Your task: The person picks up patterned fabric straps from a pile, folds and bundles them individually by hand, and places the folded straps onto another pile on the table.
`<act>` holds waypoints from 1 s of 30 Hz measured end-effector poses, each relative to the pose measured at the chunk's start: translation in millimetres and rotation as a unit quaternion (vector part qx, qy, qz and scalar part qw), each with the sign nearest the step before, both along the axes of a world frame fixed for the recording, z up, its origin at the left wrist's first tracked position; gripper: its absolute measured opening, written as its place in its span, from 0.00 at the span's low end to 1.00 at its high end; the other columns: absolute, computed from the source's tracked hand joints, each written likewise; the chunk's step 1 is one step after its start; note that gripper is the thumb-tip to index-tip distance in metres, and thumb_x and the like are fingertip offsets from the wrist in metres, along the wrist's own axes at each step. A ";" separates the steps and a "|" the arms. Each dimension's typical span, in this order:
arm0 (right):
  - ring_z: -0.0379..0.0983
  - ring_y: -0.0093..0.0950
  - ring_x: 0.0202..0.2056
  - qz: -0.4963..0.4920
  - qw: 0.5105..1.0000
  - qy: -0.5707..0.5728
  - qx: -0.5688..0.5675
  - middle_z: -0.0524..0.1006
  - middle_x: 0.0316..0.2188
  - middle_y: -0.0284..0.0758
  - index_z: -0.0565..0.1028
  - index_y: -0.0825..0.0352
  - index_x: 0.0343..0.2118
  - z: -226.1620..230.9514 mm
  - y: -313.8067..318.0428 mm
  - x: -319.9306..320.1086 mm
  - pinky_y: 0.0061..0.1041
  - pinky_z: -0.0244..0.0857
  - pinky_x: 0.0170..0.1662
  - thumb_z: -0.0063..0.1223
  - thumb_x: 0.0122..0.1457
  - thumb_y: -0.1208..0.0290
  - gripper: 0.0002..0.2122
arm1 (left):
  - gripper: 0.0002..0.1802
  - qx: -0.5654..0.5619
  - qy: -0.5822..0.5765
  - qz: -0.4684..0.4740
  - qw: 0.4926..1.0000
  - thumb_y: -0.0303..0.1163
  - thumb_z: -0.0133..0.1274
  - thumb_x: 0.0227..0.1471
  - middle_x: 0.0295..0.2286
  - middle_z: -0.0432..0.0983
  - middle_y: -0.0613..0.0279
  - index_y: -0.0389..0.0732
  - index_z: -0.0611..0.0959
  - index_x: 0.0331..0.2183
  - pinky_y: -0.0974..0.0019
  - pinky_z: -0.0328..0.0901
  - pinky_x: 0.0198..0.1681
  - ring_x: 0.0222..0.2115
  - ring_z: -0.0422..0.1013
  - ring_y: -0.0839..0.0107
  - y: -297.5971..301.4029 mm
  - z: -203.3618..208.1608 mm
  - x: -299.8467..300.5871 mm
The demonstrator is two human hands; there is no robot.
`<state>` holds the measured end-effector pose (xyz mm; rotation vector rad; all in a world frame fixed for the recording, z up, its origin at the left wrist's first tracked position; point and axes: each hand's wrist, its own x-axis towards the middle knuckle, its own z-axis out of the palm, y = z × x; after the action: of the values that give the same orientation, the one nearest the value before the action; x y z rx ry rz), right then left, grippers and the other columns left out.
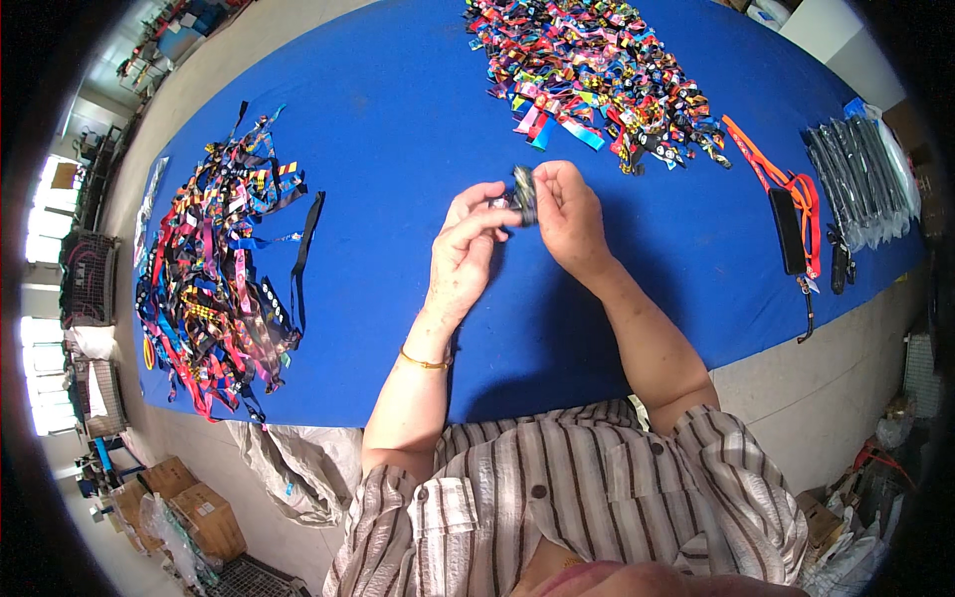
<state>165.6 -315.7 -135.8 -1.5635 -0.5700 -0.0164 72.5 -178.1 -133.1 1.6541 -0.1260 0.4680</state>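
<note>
**Small dark piece with pale-yellow flecks point(524, 196) held above a blue cloth-covered surface point(388, 119)**

The piece, blurred, is between the two hands, over the middle of the surface. The right hand point(577, 224) pinches its right side between thumb and bent fingers. The left hand point(465, 244), with a thin gold-coloured bangle point(426, 363) at the wrist, has its fingers extended to the piece's left side; whether they grip it or only touch it, I cannot tell.

To the left lies a loose pile of multicoloured printed fabric straps point(214, 279). Beyond the hands spreads a denser heap of bright, multicoloured ribbon-like pieces point(587, 75). On the right, a flat black rectangular device point(787, 231) lies against a bright orange strap point(811, 214), near a row of dark, plastic-wrapped strips point(860, 174).
</note>
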 end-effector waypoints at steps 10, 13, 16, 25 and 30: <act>0.69 0.14 0.24 0.034 0.999 0.016 0.000 0.73 0.23 0.30 0.68 0.69 0.36 13.9 -2.2 -7.2 0.18 0.65 0.27 0.49 0.65 0.75 0.04 | 0.13 -0.207 0.061 0.040 0.976 0.24 0.45 0.59 0.46 0.73 0.58 0.35 0.75 0.46 0.69 0.63 0.51 0.46 0.69 0.74 -0.2 12.0 0.0; 0.69 0.14 0.24 0.048 0.998 0.039 0.010 0.73 0.23 0.29 0.68 0.69 0.36 13.8 -1.8 -8.7 0.18 0.66 0.28 0.48 0.65 0.75 0.04 | 0.14 -0.189 0.138 0.060 0.970 0.36 0.52 0.61 0.38 0.76 0.64 0.35 0.76 0.43 0.75 0.65 0.42 0.38 0.70 0.79 -0.2 15.5 -0.7; 0.69 0.14 0.24 0.065 0.996 0.056 0.021 0.73 0.23 0.29 0.68 0.69 0.36 16.3 0.6 -12.3 0.18 0.66 0.28 0.48 0.65 0.75 0.04 | 0.11 -0.226 0.165 0.010 0.960 0.35 0.52 0.61 0.31 0.75 0.69 0.38 0.78 0.40 0.78 0.61 0.34 0.31 0.66 0.83 1.6 8.3 0.7; 0.70 0.17 0.23 0.101 0.992 0.077 -0.016 0.74 0.21 0.32 0.68 0.70 0.35 9.1 3.3 -11.8 0.20 0.67 0.29 0.48 0.65 0.75 0.04 | 0.01 -0.360 0.087 0.002 0.929 0.25 0.48 0.60 0.35 0.78 0.57 0.39 0.73 0.35 0.71 0.68 0.41 0.33 0.74 0.74 8.2 4.8 3.5; 0.70 0.18 0.22 0.071 0.995 0.057 -0.032 0.74 0.20 0.32 0.69 0.70 0.34 15.1 2.6 -9.8 0.20 0.66 0.27 0.48 0.64 0.74 0.05 | 0.01 -0.309 0.087 0.006 0.947 0.25 0.48 0.60 0.33 0.78 0.55 0.39 0.72 0.34 0.73 0.68 0.36 0.30 0.73 0.76 9.3 1.4 1.5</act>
<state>155.8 -313.1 -120.7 -1.5711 -0.5951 0.2007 74.0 -168.8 -131.7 1.0692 0.1525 0.3219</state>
